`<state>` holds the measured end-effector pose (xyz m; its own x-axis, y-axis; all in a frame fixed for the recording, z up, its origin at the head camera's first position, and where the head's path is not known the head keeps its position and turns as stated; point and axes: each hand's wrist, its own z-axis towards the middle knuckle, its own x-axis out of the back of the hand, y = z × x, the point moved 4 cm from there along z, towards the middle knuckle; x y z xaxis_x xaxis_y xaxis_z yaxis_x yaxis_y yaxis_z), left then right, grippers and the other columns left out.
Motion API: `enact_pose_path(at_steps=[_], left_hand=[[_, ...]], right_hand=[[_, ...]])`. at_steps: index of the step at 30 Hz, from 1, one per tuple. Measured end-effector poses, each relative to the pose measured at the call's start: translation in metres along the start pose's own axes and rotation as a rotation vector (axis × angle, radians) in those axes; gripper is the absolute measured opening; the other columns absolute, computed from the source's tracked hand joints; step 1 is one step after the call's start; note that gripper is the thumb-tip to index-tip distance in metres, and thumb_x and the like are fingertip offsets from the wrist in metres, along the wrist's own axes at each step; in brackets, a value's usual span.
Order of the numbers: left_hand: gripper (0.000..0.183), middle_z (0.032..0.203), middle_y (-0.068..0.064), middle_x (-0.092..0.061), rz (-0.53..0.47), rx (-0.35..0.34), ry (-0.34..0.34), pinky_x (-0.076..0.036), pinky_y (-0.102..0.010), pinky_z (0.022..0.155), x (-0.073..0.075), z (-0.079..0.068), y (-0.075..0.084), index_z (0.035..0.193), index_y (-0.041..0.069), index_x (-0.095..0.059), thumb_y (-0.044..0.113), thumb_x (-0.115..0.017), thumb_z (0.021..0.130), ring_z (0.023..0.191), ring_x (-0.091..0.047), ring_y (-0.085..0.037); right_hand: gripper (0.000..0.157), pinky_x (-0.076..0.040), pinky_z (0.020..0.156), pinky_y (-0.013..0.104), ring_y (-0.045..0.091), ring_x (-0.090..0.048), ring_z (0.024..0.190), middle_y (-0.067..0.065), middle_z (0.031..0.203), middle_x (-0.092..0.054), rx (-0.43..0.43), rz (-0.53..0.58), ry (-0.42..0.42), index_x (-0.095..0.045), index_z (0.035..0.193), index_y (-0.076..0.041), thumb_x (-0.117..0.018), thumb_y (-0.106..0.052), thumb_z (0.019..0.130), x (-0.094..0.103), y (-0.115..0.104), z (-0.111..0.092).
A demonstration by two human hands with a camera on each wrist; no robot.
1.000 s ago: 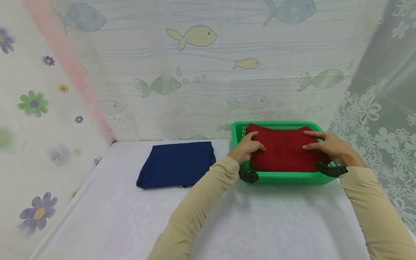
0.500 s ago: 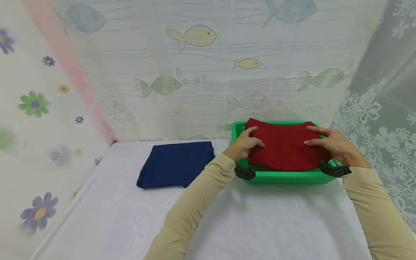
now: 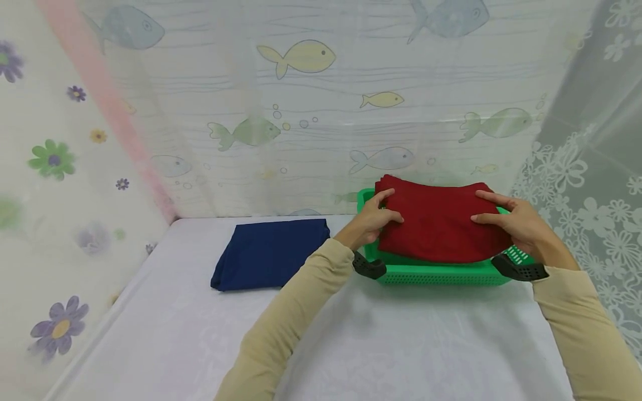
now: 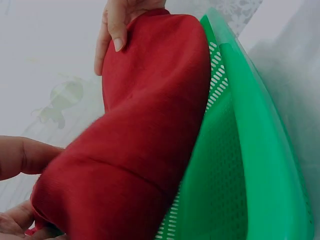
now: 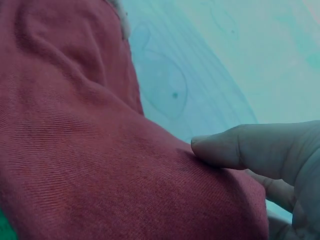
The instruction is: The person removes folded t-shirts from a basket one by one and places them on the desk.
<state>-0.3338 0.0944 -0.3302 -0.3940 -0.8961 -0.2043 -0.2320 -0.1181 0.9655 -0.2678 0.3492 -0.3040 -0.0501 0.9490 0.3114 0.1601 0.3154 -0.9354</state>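
Note:
A folded red cloth [image 3: 441, 223] is held over the green basket [image 3: 446, 275], gripped at its two sides. My left hand [image 3: 371, 220] pinches its left edge, thumb and a finger showing on top. On the right edge my right hand [image 3: 519, 223] grips it likewise; in the right wrist view a fingertip presses the red fabric [image 5: 135, 170] while other fingers go behind it. The left wrist view shows the red cloth [image 4: 135, 115] sagging between both hands, above the basket's wall [image 4: 265, 150]. The undersides of the hands are partly hidden by the cloth.
A folded dark blue cloth [image 3: 273, 253] lies on the white-covered table [image 3: 165, 334], left of the basket. Behind the table hangs a fish-patterned curtain [image 3: 311, 139]. At the right is a lace-flowered sheer curtain [image 3: 592, 206].
The red cloth has risen from inside the basket, and both hands have moved with it, the left one slightly leftward. More of the basket's inside shows below the cloth. The blue cloth stays put.

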Motion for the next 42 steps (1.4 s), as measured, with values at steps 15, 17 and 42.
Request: enact_pose_path(at_steps=[15, 17, 42], left_hand=[[0.070, 0.119, 0.007, -0.042, -0.030, -0.063, -0.069, -0.043, -0.042, 0.078, 0.016, -0.021, 0.008, 0.134, 0.025, -0.038, -0.006, -0.059, 0.075, 0.102, -0.047, -0.023], [0.069, 0.120, 0.007, -0.042, -0.027, -0.073, -0.071, -0.042, -0.042, 0.079, 0.018, -0.024, 0.008, 0.134, 0.025, -0.039, -0.005, -0.059, 0.075, 0.103, -0.047, -0.023], [0.066, 0.127, 0.007, -0.038, -0.027, -0.188, -0.025, -0.045, -0.044, 0.075, 0.048, -0.066, 0.009, 0.131, 0.032, -0.044, 0.001, -0.058, 0.075, 0.105, -0.047, -0.027]], right_hand=[[0.069, -0.047, 0.074, 0.026, 0.008, -0.056, 0.088, 0.005, 0.146, -0.008, 0.072, 0.077, 0.027, -0.025, 0.141, -0.027, -0.063, -0.026, 0.083, -0.018, -0.012, -0.017], [0.069, -0.047, 0.074, 0.027, 0.009, -0.056, 0.088, 0.007, 0.145, -0.010, 0.086, 0.097, 0.028, -0.026, 0.141, -0.026, -0.063, -0.025, 0.083, -0.021, -0.013, -0.019], [0.061, -0.049, 0.069, 0.028, 0.012, -0.060, 0.086, 0.005, 0.132, -0.031, 0.191, 0.253, 0.043, -0.036, 0.138, -0.024, -0.063, -0.014, 0.083, -0.058, -0.020, -0.046]])
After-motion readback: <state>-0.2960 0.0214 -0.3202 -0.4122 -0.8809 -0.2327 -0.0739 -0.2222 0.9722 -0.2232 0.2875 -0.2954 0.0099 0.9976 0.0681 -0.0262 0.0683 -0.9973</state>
